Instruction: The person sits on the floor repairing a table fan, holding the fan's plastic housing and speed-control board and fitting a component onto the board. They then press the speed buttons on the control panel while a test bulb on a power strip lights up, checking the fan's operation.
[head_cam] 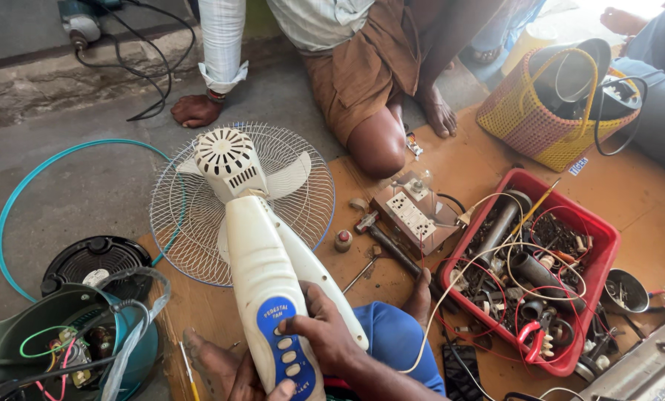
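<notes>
Grey concrete floor (pixel 73 178) meets an orange mat (pixel 644 200) in daylight.

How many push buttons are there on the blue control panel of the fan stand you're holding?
4 show on the blue control panel, in a row running down its length: buttons and. The right hand overlaps the panel edge, so another could be hidden.

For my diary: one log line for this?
right hand: gripping white fan column, thumb on blue button panel | left hand: beneath column
</notes>
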